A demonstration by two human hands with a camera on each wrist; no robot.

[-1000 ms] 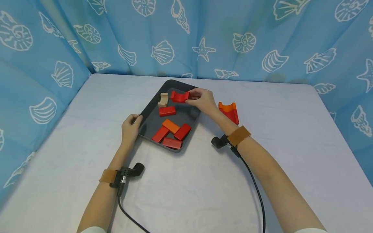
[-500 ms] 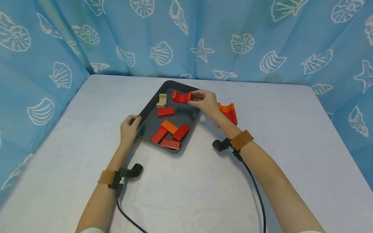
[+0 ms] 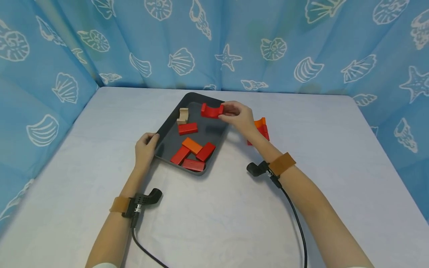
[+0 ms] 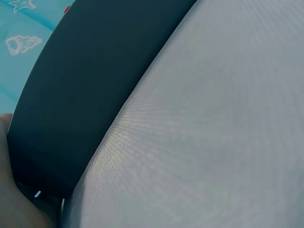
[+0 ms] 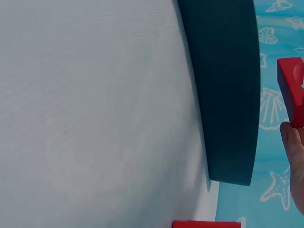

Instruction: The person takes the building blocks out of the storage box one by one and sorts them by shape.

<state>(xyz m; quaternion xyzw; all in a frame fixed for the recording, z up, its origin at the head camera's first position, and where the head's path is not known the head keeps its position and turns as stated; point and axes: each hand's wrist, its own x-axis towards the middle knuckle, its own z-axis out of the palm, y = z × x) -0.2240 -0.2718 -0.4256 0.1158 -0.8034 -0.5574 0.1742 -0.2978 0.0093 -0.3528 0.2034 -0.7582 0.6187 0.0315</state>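
A dark grey tray (image 3: 214,131) lies at an angle on the table, and my left hand (image 3: 145,149) grips its left corner between thumb and fingers. My right hand (image 3: 238,116) pinches one end of a red block with a curved notch (image 3: 212,111), held above the tray's far right part. In the right wrist view that notched block (image 5: 290,95) is above the tray wall (image 5: 225,95). Inside the tray lie a beige notched block (image 3: 183,116), a red block (image 3: 188,128), an orange block (image 3: 192,145) and several more red blocks (image 3: 193,165).
Right of the tray, partly behind my right forearm, an orange notched block (image 3: 260,122) stands with red blocks (image 3: 263,131) on the white-covered table (image 3: 214,216). A blue shell-print curtain (image 3: 248,44) rises behind and at the sides. Cables (image 3: 295,212) trail from both wrist cameras.
The head view has shifted slightly, moving the scene left. My right hand has carried the red notched block slightly right relative to the tray. My left hand keeps its hold on the tray.
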